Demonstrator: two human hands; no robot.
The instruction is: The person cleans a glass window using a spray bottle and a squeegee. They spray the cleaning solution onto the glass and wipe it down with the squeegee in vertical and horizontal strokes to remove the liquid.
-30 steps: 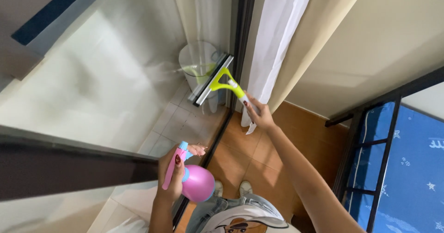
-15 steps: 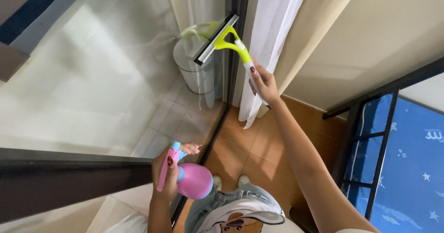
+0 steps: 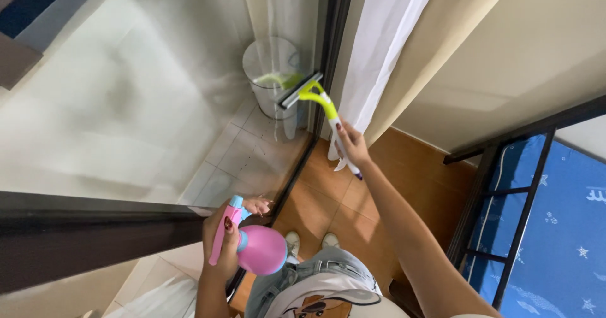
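We've got the squeegee in our right hand, fingers wrapped tight round the white handle, with the lime-green neck and blade sticking up past the fingertips and the blade flat against the glass door. Our left hand is closed around the pink spray bottle down near the waist, fingers on the pink trigger. Behind the glass there's a clear bin on the tiles; can't tell what's in it.
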